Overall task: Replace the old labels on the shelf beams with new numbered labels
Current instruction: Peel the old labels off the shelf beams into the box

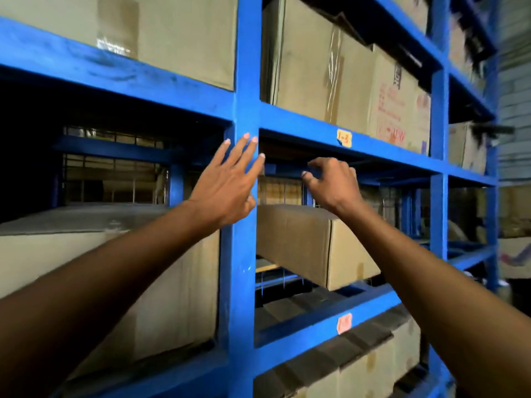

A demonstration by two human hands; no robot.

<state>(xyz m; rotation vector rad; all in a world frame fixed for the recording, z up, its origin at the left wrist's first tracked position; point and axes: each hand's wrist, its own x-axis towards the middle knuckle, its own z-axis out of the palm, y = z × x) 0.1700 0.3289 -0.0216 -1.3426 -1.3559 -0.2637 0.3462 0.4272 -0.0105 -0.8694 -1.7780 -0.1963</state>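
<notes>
**Two bare hands raised at a blue shelf upright, two labels on the beams to the right**

Two hands reach up toward a blue steel shelf rack in the head view. The left hand (pixel 227 182) is spread wide, fingers straight and apart, its fingertips lying over the vertical upright (pixel 242 254) just below where the beam meets it; it holds nothing. The right hand (pixel 330 182) hangs just right of the upright, in front of the dark opening under the upper beam (pixel 388 147). Its fingers are curled with thumb and forefinger drawn close together in a pinch, not quite meeting; whether anything small sits between them cannot be told.

On the upper beam, right of and above the right hand, is a yellow-orange label (pixel 344 138) with red handwriting that reads about "1-3"; its lower edge looks ragged. On the lower beam (pixel 316 326), a pinkish-orange label (pixel 344 323) is stuck at a slight tilt, its writing too blurred to read. Neither hand touches either label.

A cardboard box (pixel 316 245) sits on the shelf behind the right forearm, angled with one corner toward the camera. A larger cardboard carton (pixel 161 282) fills the bay left of the upright. More taped cartons (pixel 330 67) stand on the level above, one with red print.
</notes>
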